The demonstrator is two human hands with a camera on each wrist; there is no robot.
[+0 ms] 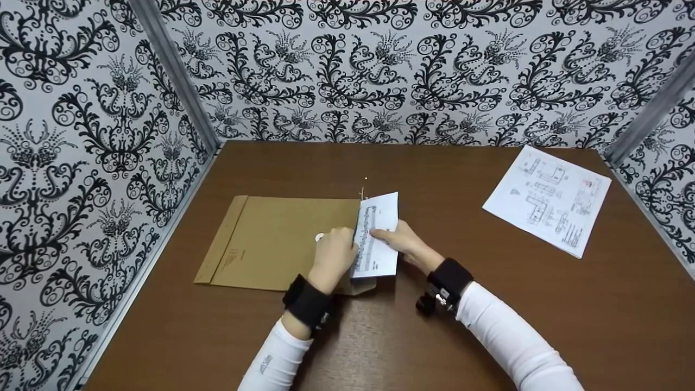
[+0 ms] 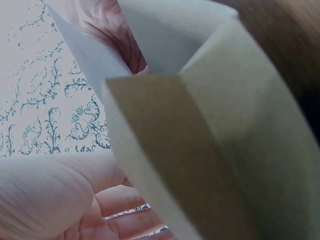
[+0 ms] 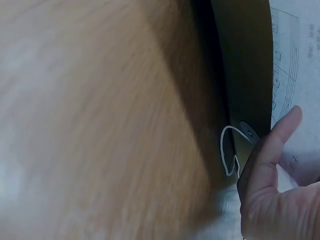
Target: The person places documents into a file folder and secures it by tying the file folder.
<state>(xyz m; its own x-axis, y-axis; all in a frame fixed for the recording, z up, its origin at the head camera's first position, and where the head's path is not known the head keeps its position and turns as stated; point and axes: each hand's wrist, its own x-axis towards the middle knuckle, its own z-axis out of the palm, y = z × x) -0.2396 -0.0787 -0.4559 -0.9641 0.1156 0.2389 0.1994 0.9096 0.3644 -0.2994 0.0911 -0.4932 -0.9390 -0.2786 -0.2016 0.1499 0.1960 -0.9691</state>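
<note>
A brown paper envelope (image 1: 282, 239) lies on the table with its mouth toward the right. My left hand (image 1: 334, 252) grips the edge of that mouth; the left wrist view shows the envelope's side fold (image 2: 165, 125) standing open beside the fingers. Partly inside the mouth is a white printed sheet (image 1: 380, 217) with a line drawing. My right hand (image 1: 404, 241) pinches it, thumb on top, the other fingers mostly hidden underneath. Close to that hand, the right wrist view shows the envelope's flap with a string (image 3: 223, 145) and a round button (image 3: 249, 132).
At the table's far right lie white sheets (image 1: 548, 201) with technical drawings. The brown table (image 1: 434, 179) meets patterned walls (image 1: 369, 70) at the back and sides. A white round button (image 1: 319, 237) sits on the envelope, next to my left hand.
</note>
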